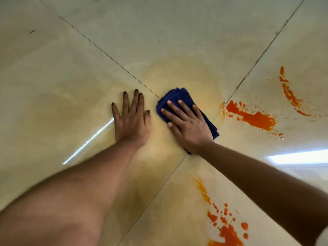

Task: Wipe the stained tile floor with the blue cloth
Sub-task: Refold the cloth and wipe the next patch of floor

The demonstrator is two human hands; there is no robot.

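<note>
A folded blue cloth (175, 96) lies on the glossy beige tile floor (71, 68) where four tiles meet. My right hand (186, 123) presses flat on top of the cloth, fingers spread, covering most of it. My left hand (132, 118) rests flat on the bare tile just left of the cloth, palm down, holding nothing. A pale yellow smear (186, 77) spreads around and beyond the cloth. Thick orange stains sit to the right (253, 118), farther right (289, 93) and near the bottom (227, 229).
Dark grout lines (106, 54) cross the floor diagonally and meet under the cloth. A bright window reflection (300, 157) shines at the right edge, and a thin light streak (88, 141) lies left of my left arm.
</note>
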